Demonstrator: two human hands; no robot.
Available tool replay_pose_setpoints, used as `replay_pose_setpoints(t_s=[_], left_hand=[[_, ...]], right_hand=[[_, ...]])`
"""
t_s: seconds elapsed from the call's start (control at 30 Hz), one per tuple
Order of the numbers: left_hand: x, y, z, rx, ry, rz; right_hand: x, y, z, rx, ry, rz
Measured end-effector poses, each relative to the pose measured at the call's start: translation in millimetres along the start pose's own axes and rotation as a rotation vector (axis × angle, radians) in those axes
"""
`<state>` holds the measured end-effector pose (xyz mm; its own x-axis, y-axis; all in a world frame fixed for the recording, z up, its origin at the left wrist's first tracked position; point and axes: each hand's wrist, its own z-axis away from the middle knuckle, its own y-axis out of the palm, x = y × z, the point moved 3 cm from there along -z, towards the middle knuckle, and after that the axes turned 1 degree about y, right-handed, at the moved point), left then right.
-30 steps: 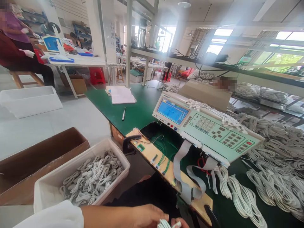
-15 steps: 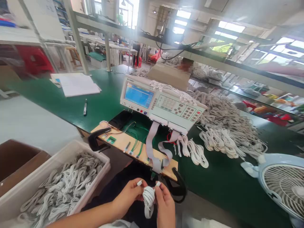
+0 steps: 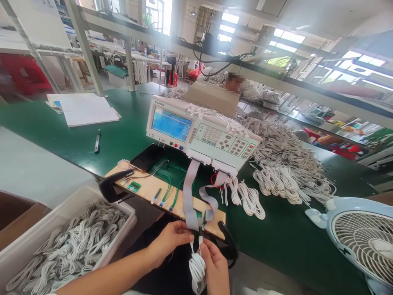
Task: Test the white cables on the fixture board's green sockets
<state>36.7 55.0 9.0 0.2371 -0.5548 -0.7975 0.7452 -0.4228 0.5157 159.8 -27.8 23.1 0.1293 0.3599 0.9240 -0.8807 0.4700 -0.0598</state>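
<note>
A coiled white cable point(image 3: 197, 268) hangs from both hands below the front edge of a wooden board point(image 3: 178, 200). My left hand point(image 3: 173, 239) pinches one end of it near the board's edge, close under the grey ribbon cable point(image 3: 188, 196); that plug is hidden by the fingers. My right hand point(image 3: 213, 260) is closed on the other end, whose white connector points up toward the small sockets at the board's edge. Whether either plug touches a socket I cannot tell. Behind the board stands a tester point(image 3: 202, 135) with a lit blue screen.
A white bin point(image 3: 133, 217) of coiled cables stands at the left. A fan point(image 3: 362, 241) is at the right, with piled cables point(image 3: 285, 151) behind it. Clamps point(image 3: 112, 186) hold the board. Papers point(image 3: 87, 108), a pen point(image 3: 97, 141) and a phone point(image 3: 147, 157) lie on the green table.
Both hands have moved up to the board's front edge with the cable ends. The coil now hangs lower and slightly further right. The camera view has shifted a little.
</note>
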Motion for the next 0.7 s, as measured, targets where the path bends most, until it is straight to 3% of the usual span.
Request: replay_pose_setpoints(t_s=[0.2,0.43,0.57,0.7], left_hand=[[-5,0.5,15,-0.113,0.093,-0.033],[-10,-29.6,25,-0.245,0.083,-0.153],[-4,-37.2,23,-0.25,0.101,-0.153],[-5,-35.3,20,-0.219,0.055,-0.103]], right_hand=[[-8,-1,-6,-0.021,0.002,-0.065],[-8,10,-14,-0.067,0.009,-0.185],[-17,13,-22,-0.125,0.052,-0.333],[-9,5,-31,-0.161,-0.013,-0.058]])
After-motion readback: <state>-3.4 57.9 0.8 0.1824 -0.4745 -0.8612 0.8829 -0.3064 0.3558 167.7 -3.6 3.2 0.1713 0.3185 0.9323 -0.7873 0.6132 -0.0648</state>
